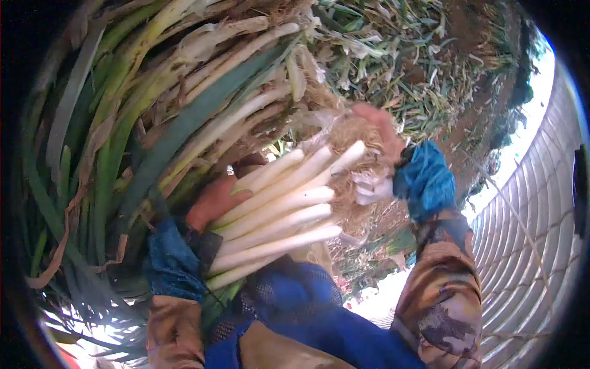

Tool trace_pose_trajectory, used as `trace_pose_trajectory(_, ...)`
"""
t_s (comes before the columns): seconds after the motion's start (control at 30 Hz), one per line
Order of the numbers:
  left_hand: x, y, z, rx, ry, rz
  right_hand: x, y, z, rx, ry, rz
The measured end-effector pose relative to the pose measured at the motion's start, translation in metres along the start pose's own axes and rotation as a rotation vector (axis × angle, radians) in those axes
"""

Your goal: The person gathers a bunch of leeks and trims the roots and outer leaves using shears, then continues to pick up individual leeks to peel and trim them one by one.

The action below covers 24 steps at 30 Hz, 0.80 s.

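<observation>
A bunch of large green onions (273, 212) lies across my lap, clean white shanks pointing to the upper right. My left hand (215, 200) is wrapped round the shanks, thumb on top, the other fingers mostly hidden beneath. Beyond the white ends, my right hand (382, 130) is at the brown, hairy roots (353, 132). It is smeared by motion, and its grip does not show clearly. Pale, papery skin (372, 186) hangs just below it. Both forearms wear blue sleeve covers over patterned sleeves.
A large heap of unpeeled green onions (178, 132) with long leaves fills the left side. Cut leaves and peelings (393, 55) litter the ground ahead. On the right rises a ribbed, translucent sheet wall (528, 246). Blue cloth (295, 307) covers my lap.
</observation>
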State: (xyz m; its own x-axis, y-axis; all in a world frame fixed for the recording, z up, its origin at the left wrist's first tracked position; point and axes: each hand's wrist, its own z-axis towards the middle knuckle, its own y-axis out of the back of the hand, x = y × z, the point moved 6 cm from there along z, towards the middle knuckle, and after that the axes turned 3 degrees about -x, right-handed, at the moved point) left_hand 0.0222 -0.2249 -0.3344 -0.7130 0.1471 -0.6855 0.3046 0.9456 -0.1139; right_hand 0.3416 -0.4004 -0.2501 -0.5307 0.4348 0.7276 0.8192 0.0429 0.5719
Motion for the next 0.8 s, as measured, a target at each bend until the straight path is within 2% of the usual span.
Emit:
trace_pose_trajectory(0.1, -0.009, 0.01, 0.002, -0.058, -0.002, -0.044, -0.025, 0.054, -0.012, 0.002, -0.241, -0.681)
trace_pose_trajectory(0.2, -0.01, 0.006, 0.002, -0.059, -0.001, -0.101, -0.054, 0.06, -0.048, 0.031, -0.44, -0.779)
trace_pose_trajectory(0.3, -0.014, 0.014, 0.001, -0.053, 0.013, 0.022, -0.134, 0.12, -0.124, 0.111, -0.606, -1.059)
trace_pose_trajectory(0.33, -0.013, 0.013, 0.0, -0.046, 0.033, 0.075, -0.124, 0.133, -0.113, 0.024, -0.62, -1.048)
trace_pose_trajectory(0.4, -0.008, 0.006, 0.0, 0.014, 0.109, -0.022, -0.067, 0.168, -0.106, -0.11, -0.684, -1.016)
trace_pose_trajectory(0.47, -0.011, 0.012, 0.001, 0.045, 0.136, -0.061, 0.01, 0.162, -0.072, -0.166, -0.701, -0.656)
trace_pose_trajectory(0.5, -0.018, 0.017, -0.002, -0.01, 0.118, -0.054, 0.044, 0.143, -0.059, -0.193, -0.701, -0.472)
trace_pose_trajectory(0.57, -0.034, 0.024, -0.009, -0.109, 0.089, -0.04, 0.091, 0.094, -0.048, -0.121, -0.64, -0.271)
trace_pose_trajectory(0.63, -0.034, 0.025, -0.007, -0.034, 0.123, -0.057, 0.13, 0.045, -0.032, 0.01, -0.545, -0.08)
trace_pose_trajectory(0.73, -0.031, 0.025, -0.006, -0.038, 0.094, -0.049, 0.082, 0.024, -0.038, 0.383, -0.63, -0.433)
trace_pose_trajectory(0.77, -0.029, 0.022, -0.006, -0.058, 0.073, -0.045, 0.035, 0.041, -0.054, 0.271, -0.479, -0.735)
trace_pose_trajectory(0.8, -0.022, 0.017, -0.005, -0.022, 0.083, -0.02, -0.031, 0.079, -0.084, 0.115, -0.609, -0.883)
